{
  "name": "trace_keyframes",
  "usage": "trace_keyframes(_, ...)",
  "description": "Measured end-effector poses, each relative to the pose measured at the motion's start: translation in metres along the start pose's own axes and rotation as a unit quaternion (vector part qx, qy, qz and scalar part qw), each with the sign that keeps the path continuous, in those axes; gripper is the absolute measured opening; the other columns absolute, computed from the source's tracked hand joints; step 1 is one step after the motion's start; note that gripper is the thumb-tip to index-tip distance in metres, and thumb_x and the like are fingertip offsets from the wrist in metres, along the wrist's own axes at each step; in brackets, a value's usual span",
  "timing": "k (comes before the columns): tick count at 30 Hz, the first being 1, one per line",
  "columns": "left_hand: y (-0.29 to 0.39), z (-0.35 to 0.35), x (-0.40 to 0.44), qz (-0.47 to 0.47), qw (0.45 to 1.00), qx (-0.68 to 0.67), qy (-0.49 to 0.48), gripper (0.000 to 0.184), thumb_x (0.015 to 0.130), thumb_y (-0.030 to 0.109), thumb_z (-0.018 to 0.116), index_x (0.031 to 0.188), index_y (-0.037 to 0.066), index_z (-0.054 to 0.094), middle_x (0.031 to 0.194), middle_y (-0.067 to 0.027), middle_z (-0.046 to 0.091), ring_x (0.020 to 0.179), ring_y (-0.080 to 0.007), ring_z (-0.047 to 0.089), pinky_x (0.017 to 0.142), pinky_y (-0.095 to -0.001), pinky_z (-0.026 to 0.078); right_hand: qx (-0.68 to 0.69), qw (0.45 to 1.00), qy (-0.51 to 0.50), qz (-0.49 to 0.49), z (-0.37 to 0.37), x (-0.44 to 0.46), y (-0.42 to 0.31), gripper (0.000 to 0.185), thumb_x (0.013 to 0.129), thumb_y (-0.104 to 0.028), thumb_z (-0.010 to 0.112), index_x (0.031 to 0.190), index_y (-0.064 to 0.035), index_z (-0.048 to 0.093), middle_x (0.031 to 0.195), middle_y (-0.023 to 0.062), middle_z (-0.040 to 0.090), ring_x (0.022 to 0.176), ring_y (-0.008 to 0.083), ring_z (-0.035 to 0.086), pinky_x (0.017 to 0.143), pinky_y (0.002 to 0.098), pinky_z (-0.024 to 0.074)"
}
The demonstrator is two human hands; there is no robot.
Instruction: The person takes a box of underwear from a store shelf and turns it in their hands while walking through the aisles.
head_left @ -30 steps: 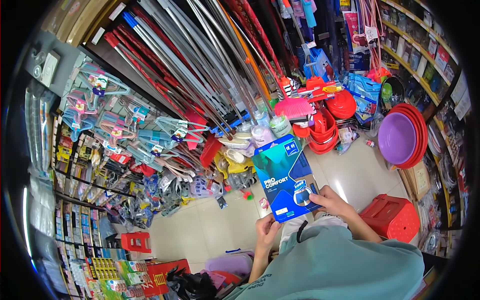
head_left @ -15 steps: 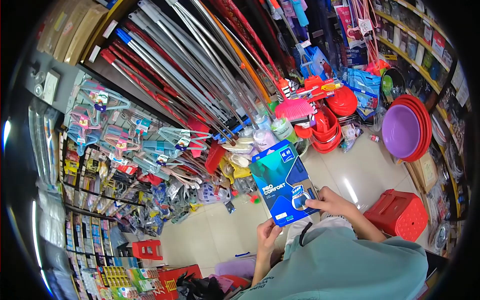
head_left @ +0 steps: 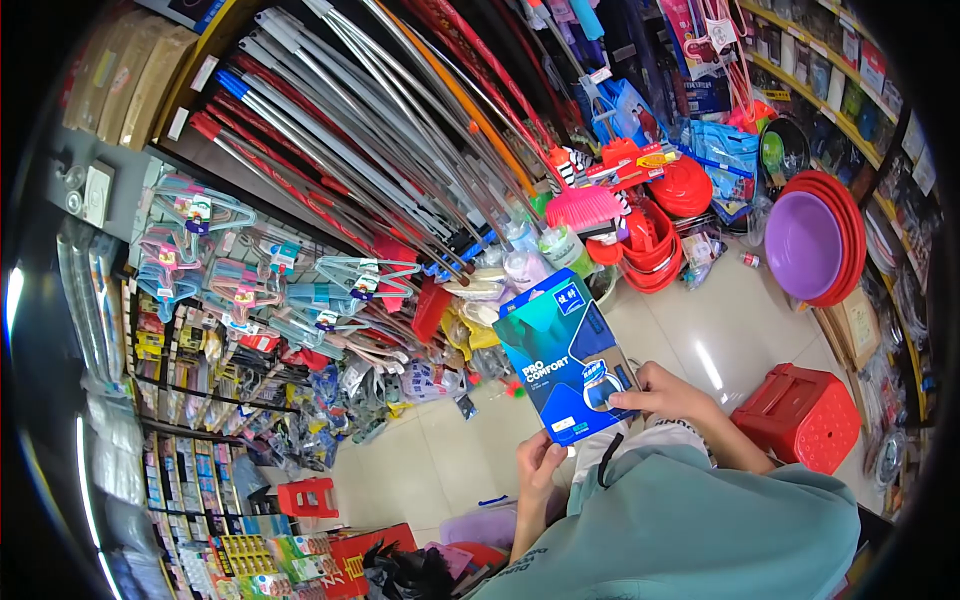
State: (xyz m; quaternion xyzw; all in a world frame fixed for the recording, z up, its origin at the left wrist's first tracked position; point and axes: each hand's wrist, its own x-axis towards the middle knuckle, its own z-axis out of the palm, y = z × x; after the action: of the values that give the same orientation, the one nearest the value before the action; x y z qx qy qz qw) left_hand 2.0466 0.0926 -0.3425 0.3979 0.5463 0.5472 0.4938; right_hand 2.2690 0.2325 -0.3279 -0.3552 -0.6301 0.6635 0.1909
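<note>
A flat blue box (head_left: 562,360) printed "PRO COMFORT" is held up in front of my body, slightly tilted, its printed face turned toward me. My left hand (head_left: 540,462) grips the lower left corner, thumb over the edge. At the lower right side, my right hand (head_left: 665,392) closes on the box with the thumb on its front; the other fingers are partly hidden behind it. A small round picture window shows near my right thumb. What the box contains cannot be seen.
Mop and broom poles (head_left: 370,130) lean along the back. Clothes hangers (head_left: 200,210) hang at left. A purple basin (head_left: 803,245) stacked with red ones stands at right, above a red stool (head_left: 797,418). Another red stool (head_left: 307,497) sits lower left on the tiled floor (head_left: 400,465).
The view has shifted slightly. Both hands keep the same hold on the box, which stays in nearly the same place.
</note>
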Motion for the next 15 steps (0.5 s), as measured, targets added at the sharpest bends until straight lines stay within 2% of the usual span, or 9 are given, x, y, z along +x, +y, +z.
trace_keyframes(6,-0.001,-0.005,0.002,-0.002,1.0,0.001,0.004,0.033,0.083,0.023,0.056,0.089,-0.009,0.059,0.067,-0.0034,0.052,0.057,-0.0084,0.041,0.052,-0.0233,0.029,0.016,1.0,0.011,0.016,0.007,0.004,0.004,0.061,0.078,-0.051,0.069,0.057,0.0051,0.06,0.053,0.0051,0.052,0.051,0.0104,0.046,0.046,0.0292,0.0374)
trace_keyframes(11,-0.002,-0.013,-0.001,-0.004,1.0,-0.004,-0.005,0.033,0.083,0.024,0.057,0.089,-0.008,0.06,0.067,-0.0028,0.052,0.058,-0.0081,0.041,0.052,-0.0233,0.03,0.056,0.997,-0.021,0.057,0.011,-0.001,-0.021,0.05,0.078,-0.043,0.072,0.075,0.0068,0.065,0.065,0.0065,0.059,0.06,0.0121,0.054,0.053,0.0293,0.0424)
trace_keyframes(13,0.003,-0.018,-0.001,0.002,1.0,-0.02,-0.02,0.023,0.084,0.017,0.058,0.085,-0.006,0.059,0.07,-0.002,0.053,0.063,-0.0074,0.044,0.057,-0.0227,0.033,0.078,0.995,-0.028,0.059,0.015,-0.001,-0.016,0.047,0.078,-0.04,0.073,0.08,0.0066,0.066,0.068,0.0061,0.061,0.063,0.0118,0.055,0.055,0.0282,0.0434)
trace_keyframes(15,0.002,-0.02,0.001,0.012,0.999,-0.027,-0.022,0.018,0.084,0.013,0.058,0.081,-0.005,0.058,0.071,-0.0021,0.053,0.065,-0.0077,0.046,0.06,-0.0229,0.036,0.01,0.997,-0.016,0.073,0.015,-0.003,-0.025,0.045,0.078,-0.039,0.073,0.082,0.0058,0.067,0.07,0.0061,0.062,0.065,0.0112,0.055,0.056,0.027,0.0433)
